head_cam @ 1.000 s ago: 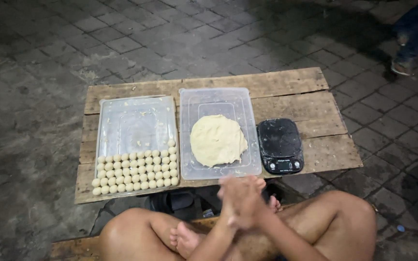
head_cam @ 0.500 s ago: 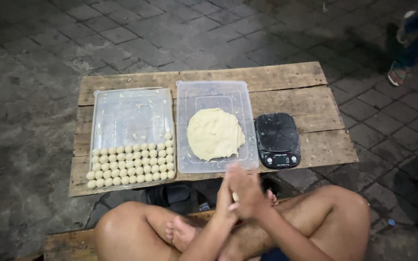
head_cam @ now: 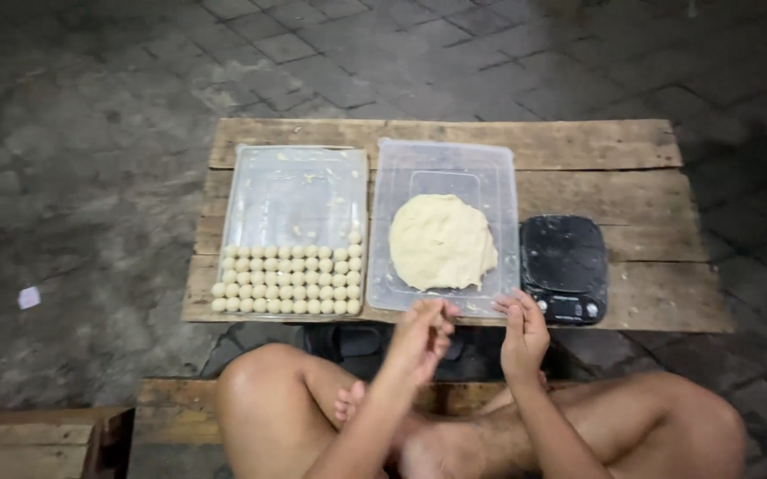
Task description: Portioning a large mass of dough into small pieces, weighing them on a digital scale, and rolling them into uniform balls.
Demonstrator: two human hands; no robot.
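The hands [head_cam: 472, 333] hover at the near edge of the surface [head_cam: 596, 146]. Ahead, the dough container [head_cam: 444, 160] and black scale [head_cam: 563, 266] stand just beside each other. Bare planks lie open behind and right of the scale. The far half of the ball tray [head_cam: 295, 191] is open.

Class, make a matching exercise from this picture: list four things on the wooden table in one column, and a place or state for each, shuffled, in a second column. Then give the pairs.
Things:
1. dough balls
2. dough lump
3. scale
4. left hand

Descriptions:
A. black, at the table's right
B. in rows in the left tray
C. one mass in the middle tub
D. fingers pinched, below the tub's near edge

Pairs: 1-B, 2-C, 3-A, 4-D
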